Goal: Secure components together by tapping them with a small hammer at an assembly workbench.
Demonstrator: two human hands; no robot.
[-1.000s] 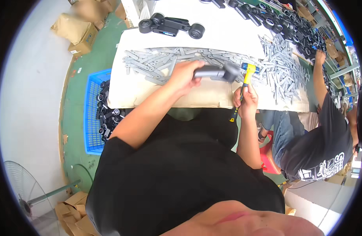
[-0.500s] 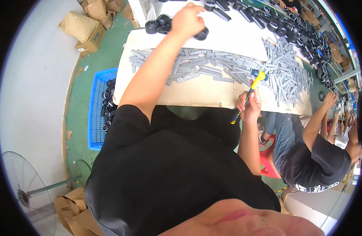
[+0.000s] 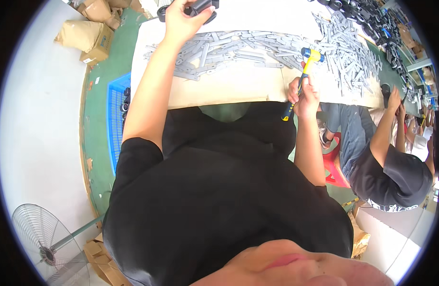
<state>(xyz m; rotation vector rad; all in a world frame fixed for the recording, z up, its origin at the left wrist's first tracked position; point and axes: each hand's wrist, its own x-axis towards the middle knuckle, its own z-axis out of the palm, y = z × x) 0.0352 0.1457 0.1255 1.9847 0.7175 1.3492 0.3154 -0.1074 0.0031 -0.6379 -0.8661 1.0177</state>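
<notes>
Hammer point(image 3: 306, 68) is in the right hand point(image 3: 304, 97), with the fingers curled around its yellow and black handle. Its head points up, over the near part of the table point(image 3: 234, 90), and the handle's end hangs down past the table's front edge. The head is yellow, with dark blue ends.

The left hand point(image 3: 181, 25) is far out, over the back left part of the table. It grasps a black part point(image 3: 200, 6) between thumb and fingers – the top of the picture cuts some of this off. A round black piece point(image 3: 163, 13) is just beside that hand.

Lots of flat grey strips point(image 3: 229, 45) lie in a long, messy row between the two hands. On the right the row runs into a big heap of grey strips point(image 3: 348, 57). Behind that heap is a pile of black parts point(image 3: 367, 28), some with round ends.

On the green floor to the left is a blue basket point(image 3: 115, 95) with small black pieces point(image 3: 126, 102) in it. A fan point(image 3: 47, 255) stands near the white wall – low on the left. On the right, a co-worker point(image 3: 396, 176) in a black shirt sits on a red stool point(image 3: 337, 164).
</notes>
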